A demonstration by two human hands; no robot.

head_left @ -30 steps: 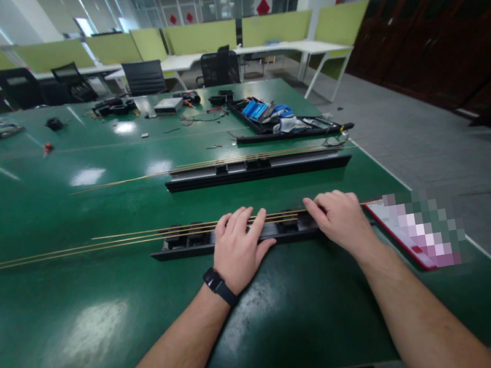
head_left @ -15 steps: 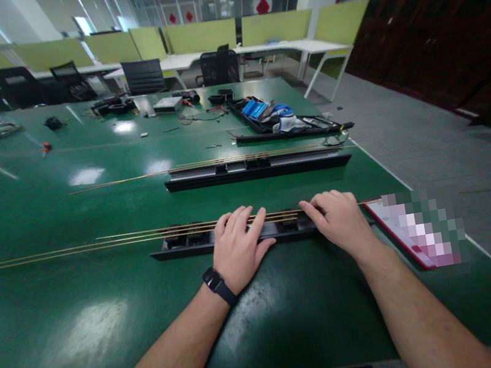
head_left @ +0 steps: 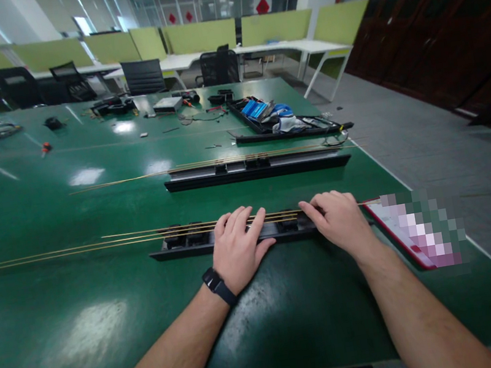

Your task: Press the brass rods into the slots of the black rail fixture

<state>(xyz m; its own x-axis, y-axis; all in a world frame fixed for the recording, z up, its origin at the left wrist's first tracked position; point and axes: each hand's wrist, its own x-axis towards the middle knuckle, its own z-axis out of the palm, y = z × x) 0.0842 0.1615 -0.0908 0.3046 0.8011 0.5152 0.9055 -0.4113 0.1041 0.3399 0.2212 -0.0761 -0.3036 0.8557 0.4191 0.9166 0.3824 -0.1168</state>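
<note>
A long black channel (head_left: 182,254) lies crosswise on the green table, with dark blocks (head_left: 174,237) set inside it. Several thin brass-coloured rods (head_left: 70,254) run along its top and stick out far to the left. My left hand (head_left: 239,244), a dark watch (head_left: 214,281) at its wrist, rests over the middle of the channel with fingers spread across the rods. At the channel's right end my right hand (head_left: 340,222) is closed, thumb and fingers pinching a thin rod that emerges past it to the right. The fingers hide the exact grip.
Beyond lies a second black channel (head_left: 257,173) with rods along it. Further back is a black tray (head_left: 246,115) holding blue items and cables. A red-edged board (head_left: 401,240), partly blurred out, lies at right by the table edge. Small parts and a white box (head_left: 168,105) sit far off.
One thin rod has slid slightly to the right, its left end now nearer the channel. Both hands look almost unmoved.
</note>
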